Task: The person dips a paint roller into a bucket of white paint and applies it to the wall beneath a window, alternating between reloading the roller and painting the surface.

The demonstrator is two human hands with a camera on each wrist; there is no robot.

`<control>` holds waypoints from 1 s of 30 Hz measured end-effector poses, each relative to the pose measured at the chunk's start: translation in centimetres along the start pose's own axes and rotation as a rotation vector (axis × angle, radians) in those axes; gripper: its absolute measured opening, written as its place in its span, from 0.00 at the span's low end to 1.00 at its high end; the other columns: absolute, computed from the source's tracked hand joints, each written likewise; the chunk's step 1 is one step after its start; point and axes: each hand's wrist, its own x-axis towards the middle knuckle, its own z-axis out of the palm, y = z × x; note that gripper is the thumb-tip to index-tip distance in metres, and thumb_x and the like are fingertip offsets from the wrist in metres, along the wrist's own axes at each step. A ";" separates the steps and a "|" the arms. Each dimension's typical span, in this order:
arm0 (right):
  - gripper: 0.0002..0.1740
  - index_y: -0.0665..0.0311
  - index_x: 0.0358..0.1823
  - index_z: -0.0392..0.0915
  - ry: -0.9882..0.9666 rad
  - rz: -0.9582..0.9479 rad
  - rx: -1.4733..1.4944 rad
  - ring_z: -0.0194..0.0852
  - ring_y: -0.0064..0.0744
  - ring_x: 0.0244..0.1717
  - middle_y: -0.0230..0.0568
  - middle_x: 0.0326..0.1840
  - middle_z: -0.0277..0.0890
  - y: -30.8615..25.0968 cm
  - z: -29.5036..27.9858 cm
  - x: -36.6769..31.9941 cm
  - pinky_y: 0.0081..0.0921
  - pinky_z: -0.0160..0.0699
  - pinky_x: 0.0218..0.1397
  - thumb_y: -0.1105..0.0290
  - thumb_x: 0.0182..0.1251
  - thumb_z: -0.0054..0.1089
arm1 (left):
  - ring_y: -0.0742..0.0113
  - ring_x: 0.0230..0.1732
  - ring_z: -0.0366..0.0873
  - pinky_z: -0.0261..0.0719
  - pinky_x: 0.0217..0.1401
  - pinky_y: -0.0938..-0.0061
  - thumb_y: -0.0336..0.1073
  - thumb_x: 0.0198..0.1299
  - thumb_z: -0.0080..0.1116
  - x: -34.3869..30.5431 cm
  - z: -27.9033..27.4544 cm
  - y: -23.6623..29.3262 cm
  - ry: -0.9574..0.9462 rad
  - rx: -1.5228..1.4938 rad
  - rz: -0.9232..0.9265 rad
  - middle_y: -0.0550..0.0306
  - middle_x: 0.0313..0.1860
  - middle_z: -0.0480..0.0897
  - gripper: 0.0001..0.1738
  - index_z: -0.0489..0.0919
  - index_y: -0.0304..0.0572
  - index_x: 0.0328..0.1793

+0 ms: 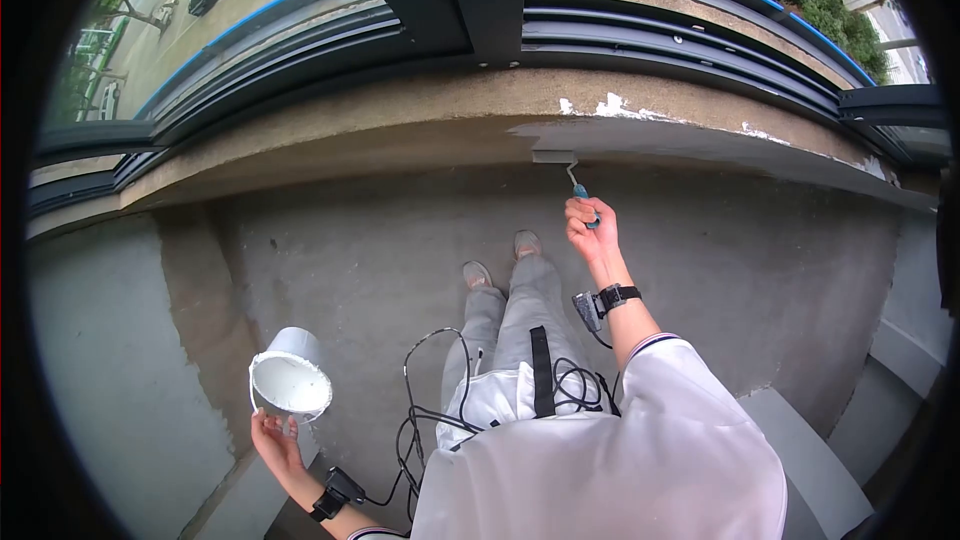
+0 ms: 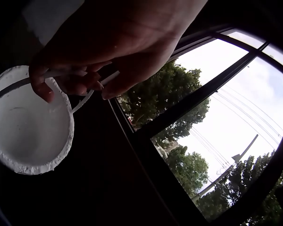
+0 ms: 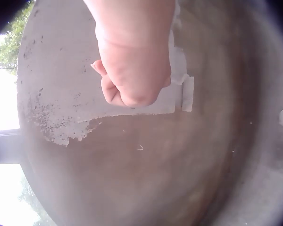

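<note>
My right hand [image 1: 592,225] grips the blue handle of a small paint roller [image 1: 554,156]. Its pale sleeve lies against the wall [image 1: 400,147] below the window, at the edge of a fresh light coat [image 1: 640,137]. In the right wrist view the roller [image 3: 187,94] shows beside my fist [image 3: 134,75], which hides its handle. Low at the left, my left hand [image 1: 278,445] holds a white paint bucket [image 1: 297,342] by its thin bail handle. In the left wrist view curled fingers hook that handle, and the tilted bucket [image 2: 28,127] shows paint-crusted rim and white inside.
A dark window frame [image 1: 495,10] and its tracks run above the sill [image 1: 440,90], which has white smears. Black cables [image 1: 405,420] hang at the waist. Two shoes [image 1: 526,243] stand on the grey floor [image 1: 360,270]. Light panels [image 1: 810,460] lie at the right.
</note>
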 end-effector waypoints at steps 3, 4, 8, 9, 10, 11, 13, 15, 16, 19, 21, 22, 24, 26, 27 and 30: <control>0.13 0.59 0.23 0.58 0.027 0.003 0.007 0.49 0.14 0.15 0.25 0.18 0.53 0.1 -0.6 0.4 0.17 0.44 0.14 0.79 0.64 0.45 | 0.76 0.39 0.67 0.66 0.49 0.66 0.45 0.60 0.58 -0.4 0.2 -0.1 0.025 -0.023 0.015 0.70 0.33 0.71 0.11 0.73 0.53 0.44; 0.13 0.59 0.22 0.57 0.038 0.005 0.010 0.49 0.14 0.15 0.25 0.18 0.53 0.3 -0.4 0.4 0.17 0.44 0.14 0.79 0.64 0.45 | 0.77 0.37 0.67 0.67 0.46 0.67 0.44 0.59 0.58 -1.0 1.2 0.4 0.063 -0.033 0.020 0.71 0.30 0.71 0.09 0.73 0.53 0.40; 0.13 0.58 0.22 0.57 0.031 -0.010 -0.010 0.49 0.14 0.14 0.24 0.18 0.53 2.4 3.0 -2.0 0.17 0.44 0.15 0.78 0.63 0.45 | 0.78 0.33 0.66 0.67 0.43 0.68 0.42 0.59 0.58 0.0 0.8 0.5 0.071 -0.102 -0.010 0.71 0.26 0.68 0.07 0.72 0.54 0.35; 0.13 0.58 0.22 0.57 0.032 0.012 -0.020 0.49 0.14 0.14 0.24 0.17 0.53 3.1 3.9 -2.6 0.17 0.44 0.15 0.78 0.63 0.46 | 0.78 0.33 0.66 0.67 0.43 0.68 0.42 0.59 0.58 0.8 0.4 0.3 0.056 -0.107 -0.016 0.71 0.26 0.68 0.07 0.72 0.54 0.35; 0.13 0.58 0.21 0.57 0.032 0.028 -0.030 0.49 0.14 0.14 0.24 0.17 0.53 3.8 4.9 -3.3 0.17 0.44 0.15 0.78 0.63 0.46 | 0.78 0.32 0.65 0.67 0.43 0.68 0.42 0.58 0.58 1.9 -0.1 -0.1 0.002 -0.159 -0.047 0.71 0.25 0.67 0.07 0.71 0.54 0.35; 0.13 0.58 0.22 0.57 0.035 0.022 -0.031 0.49 0.14 0.14 0.24 0.17 0.53 4.6 6.0 -4.2 0.17 0.45 0.15 0.78 0.62 0.46 | 0.78 0.31 0.65 0.67 0.43 0.67 0.41 0.58 0.57 2.5 0.2 -0.2 -0.054 -0.210 -0.080 0.71 0.24 0.66 0.07 0.71 0.54 0.34; 0.13 0.58 0.22 0.57 0.013 0.001 -0.025 0.50 0.14 0.14 0.24 0.17 0.53 5.8 7.8 -6.1 0.17 0.45 0.15 0.78 0.63 0.45 | 0.78 0.30 0.64 0.67 0.44 0.67 0.40 0.58 0.57 3.2 1.4 -0.4 -0.096 -0.221 -0.110 0.72 0.24 0.65 0.07 0.70 0.54 0.33; 0.12 0.59 0.23 0.58 -0.027 -0.011 -0.030 0.50 0.14 0.14 0.24 0.18 0.54 7.1 9.4 -8.0 0.17 0.45 0.14 0.77 0.64 0.44 | 0.78 0.29 0.63 0.67 0.44 0.67 0.40 0.58 0.57 3.9 2.4 -0.4 -0.134 -0.230 -0.136 0.72 0.23 0.64 0.08 0.69 0.54 0.32; 0.12 0.59 0.23 0.58 -0.034 -0.030 -0.031 0.50 0.14 0.14 0.24 0.18 0.54 7.7 10.2 -8.8 0.17 0.45 0.14 0.77 0.64 0.44 | 0.78 0.29 0.63 0.68 0.44 0.67 0.40 0.58 0.57 4.3 2.9 -0.4 -0.162 -0.219 -0.142 0.72 0.23 0.64 0.07 0.70 0.54 0.33; 0.10 0.60 0.24 0.59 -0.056 -0.021 -0.024 0.51 0.13 0.14 0.24 0.18 0.55 9.6 12.5 -11.4 0.17 0.47 0.15 0.76 0.65 0.43 | 0.78 0.29 0.63 0.68 0.43 0.66 0.40 0.58 0.57 4.3 4.6 0.3 -0.185 -0.164 -0.115 0.72 0.23 0.64 0.06 0.71 0.54 0.34; 0.10 0.60 0.25 0.59 -0.068 -0.030 -0.016 0.51 0.13 0.14 0.24 0.18 0.55 10.5 14.2 -12.7 0.17 0.47 0.15 0.76 0.65 0.42 | 0.78 0.29 0.63 0.68 0.43 0.67 0.40 0.59 0.57 4.3 5.3 1.0 -0.181 -0.117 -0.080 0.72 0.23 0.64 0.05 0.72 0.54 0.34; 0.10 0.60 0.25 0.59 -0.080 -0.023 -0.019 0.51 0.13 0.15 0.24 0.18 0.56 10.8 14.9 -13.3 0.17 0.47 0.15 0.76 0.66 0.42 | 0.77 0.30 0.63 0.67 0.44 0.67 0.40 0.59 0.58 4.5 5.4 1.5 -0.198 -0.113 -0.076 0.70 0.24 0.65 0.07 0.72 0.53 0.35; 0.09 0.60 0.26 0.60 -0.075 -0.037 -0.007 0.52 0.13 0.15 0.24 0.19 0.56 11.1 15.7 -14.2 0.17 0.48 0.14 0.76 0.66 0.43 | 0.77 0.31 0.63 0.67 0.45 0.67 0.41 0.59 0.59 4.5 5.9 1.9 -0.223 -0.102 -0.070 0.69 0.26 0.66 0.08 0.71 0.51 0.36; 0.09 0.60 0.26 0.60 -0.024 -0.026 -0.124 0.51 0.13 0.14 0.24 0.18 0.56 11.2 16.5 -14.9 0.17 0.47 0.14 0.76 0.65 0.44 | 0.77 0.30 0.63 0.67 0.44 0.67 0.41 0.60 0.58 4.3 6.5 2.3 -0.224 -0.105 -0.048 0.69 0.25 0.66 0.08 0.71 0.51 0.35; 0.11 0.59 0.24 0.59 -0.014 -0.031 -0.129 0.50 0.13 0.14 0.24 0.17 0.55 11.3 17.1 -15.2 0.17 0.46 0.14 0.75 0.65 0.45 | 0.77 0.30 0.63 0.67 0.44 0.67 0.41 0.60 0.58 4.4 6.7 2.5 -0.227 -0.093 -0.044 0.69 0.25 0.66 0.08 0.71 0.51 0.35; 0.13 0.57 0.22 0.59 0.004 -0.034 -0.153 0.50 0.13 0.14 0.23 0.16 0.54 11.5 18.3 -15.4 0.16 0.46 0.14 0.74 0.65 0.46 | 0.77 0.29 0.62 0.66 0.44 0.67 0.41 0.60 0.58 4.3 6.9 2.7 -0.293 -0.058 -0.054 0.69 0.25 0.66 0.08 0.71 0.52 0.35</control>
